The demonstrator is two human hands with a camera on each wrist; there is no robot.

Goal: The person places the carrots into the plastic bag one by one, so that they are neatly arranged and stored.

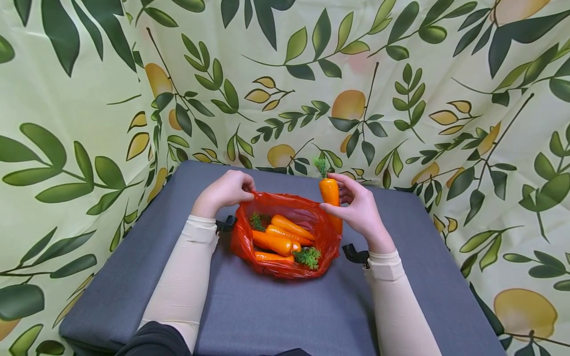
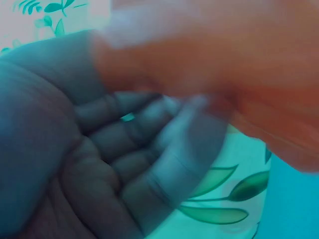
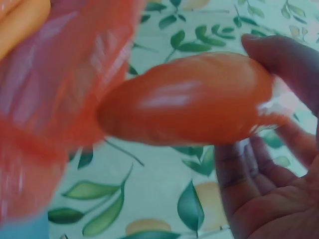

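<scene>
A red plastic bag [image 1: 242, 247] sits with its mouth spread in the middle of the grey surface. Inside lie several orange carrots [image 1: 272, 242], some with green tufts. My left hand [image 1: 228, 190] pinches the bag's rim at the left; in the left wrist view its fingers bend against the blurred red plastic [image 2: 279, 99]. My right hand [image 1: 358, 205] holds one carrot [image 1: 329, 190] upright at the bag's right edge, leafy top upward, between thumb and fingers. The right wrist view shows that carrot's smooth body [image 3: 189, 99] beside the bag wall [image 3: 99, 59].
The bag rests on a grey cloth-covered table [image 1: 285, 316]. Leaf-and-fruit patterned fabric [image 1: 285, 99] hangs behind and at both sides. Black wrist mounts [image 1: 356, 254] stick out from the sleeves near the bag.
</scene>
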